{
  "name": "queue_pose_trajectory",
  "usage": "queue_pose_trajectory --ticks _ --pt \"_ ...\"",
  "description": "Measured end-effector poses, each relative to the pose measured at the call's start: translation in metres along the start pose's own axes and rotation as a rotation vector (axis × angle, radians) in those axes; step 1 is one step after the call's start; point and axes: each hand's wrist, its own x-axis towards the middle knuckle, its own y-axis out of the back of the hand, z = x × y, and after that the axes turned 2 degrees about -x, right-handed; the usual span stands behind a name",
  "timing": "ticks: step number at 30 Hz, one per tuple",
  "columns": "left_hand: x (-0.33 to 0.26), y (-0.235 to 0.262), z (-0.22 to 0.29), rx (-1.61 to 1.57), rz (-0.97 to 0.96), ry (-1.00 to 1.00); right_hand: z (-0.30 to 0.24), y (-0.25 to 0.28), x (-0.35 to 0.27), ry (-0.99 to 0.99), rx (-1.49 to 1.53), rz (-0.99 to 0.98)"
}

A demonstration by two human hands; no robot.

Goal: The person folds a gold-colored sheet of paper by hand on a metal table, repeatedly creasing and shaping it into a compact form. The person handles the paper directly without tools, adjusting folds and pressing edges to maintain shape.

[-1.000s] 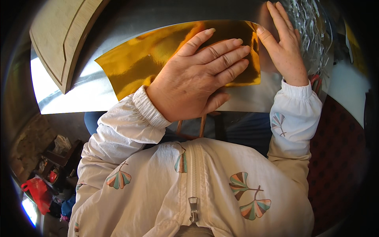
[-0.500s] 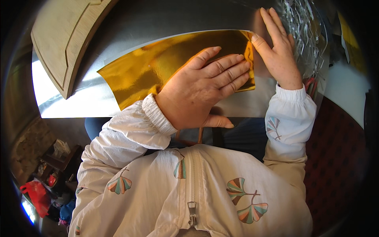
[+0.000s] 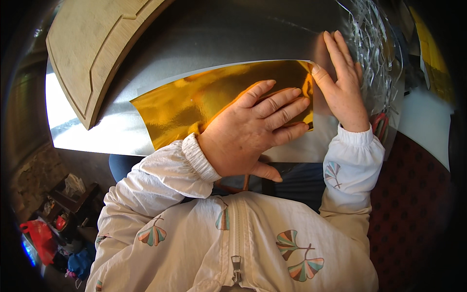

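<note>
A shiny gold foil sheet (image 3: 170,107) lies on a smooth silvery work surface (image 3: 97,138), a thin pale strip showing along its far edge. Flat across the foil's right half rests my left hand (image 3: 260,126), fingers spread and pointing right, its thumb out past the near edge of the surface. My right hand (image 3: 344,82) lies just right of the foil with fingers stretched away from me. Its thumb touches or nearly touches the foil's far right corner, where the foil looks creased. Neither hand grasps anything.
A thick wooden board (image 3: 97,53) with a carved outline covers the far left. Beyond my right hand lies a bundle of thin silvery strips (image 3: 374,53), with a red loop-shaped handle (image 3: 380,124) close by. Yellow sheet material (image 3: 430,56) is at the far right.
The view has shifted, so the surface, foil and both hands appear lower in the picture. Both hands keep about the same places relative to the foil.
</note>
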Motion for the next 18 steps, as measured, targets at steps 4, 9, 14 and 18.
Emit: queue_pose_trajectory --ticks 4,9,14,18 --pt "0.0001 0.0005 0.0015 -0.025 -0.013 0.006 0.0003 0.0002 -0.0008 -0.016 0.001 -0.007" --pt "0.0004 0.0010 0.0017 -0.016 -0.017 0.011 -0.0007 0.0008 0.0000 -0.027 0.011 -0.011" --pt "0.0006 0.0019 0.0014 -0.036 -0.006 0.017 0.0017 -0.0012 -0.0010 -0.008 0.009 0.012" --pt "0.0009 0.0027 0.0020 -0.015 -0.024 0.021 0.0001 -0.0022 -0.0017 0.021 -0.032 0.038"
